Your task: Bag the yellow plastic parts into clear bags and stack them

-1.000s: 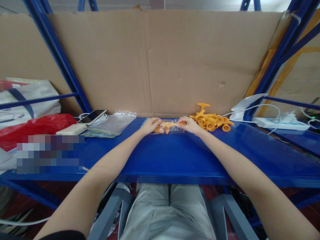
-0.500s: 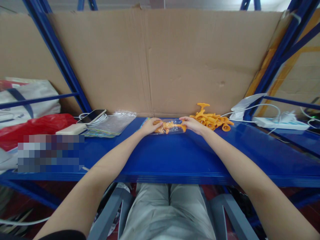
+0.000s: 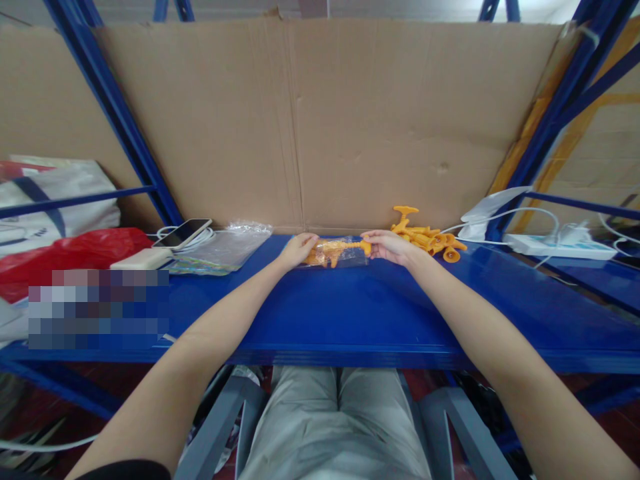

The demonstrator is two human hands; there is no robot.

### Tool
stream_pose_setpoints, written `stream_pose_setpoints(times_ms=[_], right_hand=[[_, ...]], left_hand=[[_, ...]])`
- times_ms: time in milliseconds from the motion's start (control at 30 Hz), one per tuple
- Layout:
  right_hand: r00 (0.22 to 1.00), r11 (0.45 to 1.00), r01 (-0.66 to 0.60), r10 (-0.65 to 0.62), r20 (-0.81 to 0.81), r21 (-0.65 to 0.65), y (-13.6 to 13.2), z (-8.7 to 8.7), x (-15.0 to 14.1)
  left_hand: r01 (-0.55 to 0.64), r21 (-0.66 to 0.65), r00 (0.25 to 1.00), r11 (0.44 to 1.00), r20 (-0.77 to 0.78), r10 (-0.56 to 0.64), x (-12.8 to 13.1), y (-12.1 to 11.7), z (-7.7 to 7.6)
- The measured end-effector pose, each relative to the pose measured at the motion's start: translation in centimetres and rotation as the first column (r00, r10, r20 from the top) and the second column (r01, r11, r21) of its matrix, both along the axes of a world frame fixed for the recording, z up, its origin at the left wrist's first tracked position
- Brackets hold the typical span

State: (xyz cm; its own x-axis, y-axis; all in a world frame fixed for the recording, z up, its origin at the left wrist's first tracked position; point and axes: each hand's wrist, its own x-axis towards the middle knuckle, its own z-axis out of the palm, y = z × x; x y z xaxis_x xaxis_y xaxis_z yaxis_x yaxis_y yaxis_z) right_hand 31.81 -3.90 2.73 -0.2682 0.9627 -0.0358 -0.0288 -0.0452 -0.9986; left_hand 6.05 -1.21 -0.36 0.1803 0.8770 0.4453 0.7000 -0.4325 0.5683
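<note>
While the left grip (image 3: 299,251) closes on the left end of a clear bag (image 3: 356,261), the right grip (image 3: 393,248) pinches the right end of an orange piece (image 3: 333,253) lying lengthwise between the hands, mostly under the bag's film; whether that tip is covered, I cannot tell. Both rest toward the back of a blue surface (image 3: 350,307), bare and faintly shiny toward its front edge. Just right of the hands sits a pile of orange parts (image 3: 425,241); farther right lie a white power strip (image 3: 560,245) and cables. To the left are flat plastic sleeves (image 3: 240,245), a phone (image 3: 186,233) and a red bag (image 3: 100,252). Tall brown cardboard (image 3: 400,133) backs the surface between blue posts (image 3: 113,113). Below, grey chair arms (image 3: 220,417) flank pale trousers (image 3: 335,427) above a dark red floor.
</note>
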Motion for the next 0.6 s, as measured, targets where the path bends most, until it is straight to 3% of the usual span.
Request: stream_pose_setpoints(times_ms=[133, 367, 500, 600], right_hand=[[0.999, 1.000, 0.017, -0.016, -0.052, 0.009, 0.0, -0.3, -0.4], [0.996, 1.000, -0.003, 0.002, 0.091, 0.014, -0.3, -1.4, -1.2], [0.985, 0.993, 0.076, -0.090, 0.149, 0.095, -0.1, -1.3, -1.5], [0.966, 0.970, 0.151, -0.185, 0.179, 0.188, 0.4, -1.4, -1.5]], left_hand=[[-0.014, 0.017, 0.998, 1.000, 0.066, 0.013, -0.1, 0.2, -0.2], [0.020, 0.025, 0.994, 0.999, 0.111, -0.023, -0.1, 0.2, -0.2], [-0.014, 0.035, 0.996, 0.999, 0.091, 0.011, 0.1, 0.0, 0.0], [-0.127, 0.038, 0.991, 0.991, 0.035, 0.126, 0.2, -0.3, 0.3]])
